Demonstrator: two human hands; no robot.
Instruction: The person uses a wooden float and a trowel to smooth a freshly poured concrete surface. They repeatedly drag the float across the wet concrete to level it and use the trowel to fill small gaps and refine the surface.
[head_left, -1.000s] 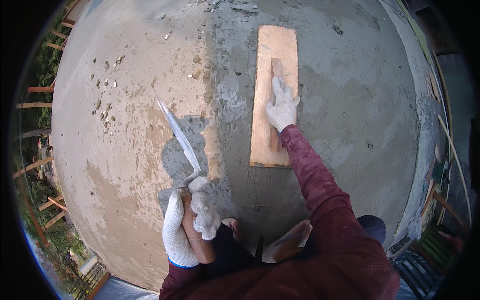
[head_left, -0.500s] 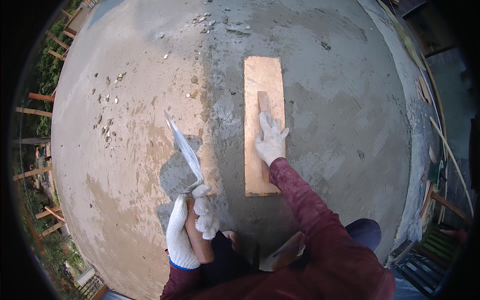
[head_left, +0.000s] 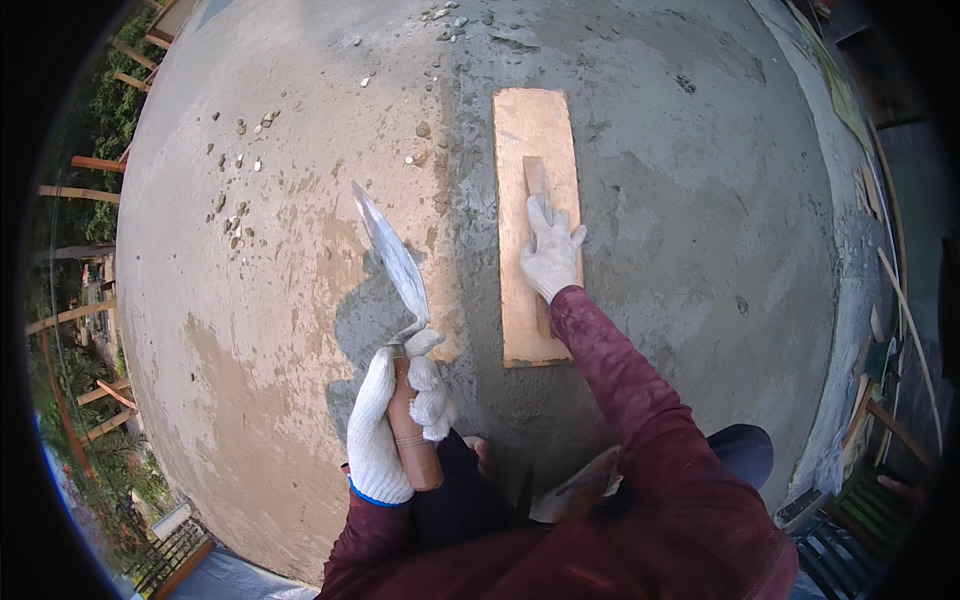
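In my left hand (head_left: 375, 440), in a white knit glove, the fingers wrap the brown wooden handle of a pointing trowel (head_left: 394, 255). Its pointed metal blade tilts up and forward, above the concrete (head_left: 270, 370). My right hand (head_left: 552, 255), gloved too, grips the narrow wooden handle of a long rectangular wooden float (head_left: 513, 270). The float lies flat on the wet grey concrete, its long side pointing away from me, just right of the border with the lighter, brownish part. My palm hides part of the float's handle.
Small stones (head_left: 240, 228) lie scattered on the slab's left and far parts. Timber pieces (head_left: 80, 192) and plants border the left edge. At the right edge are loose wooden strips (head_left: 910, 340) and a green slatted crate (head_left: 868, 505). A foot (head_left: 478, 455) shows below the left hand.
The view has shifted a little. Against the slab, the float has slid slightly left, closer to the lighter part. Both hands keep their grips, and the trowel stays raised.
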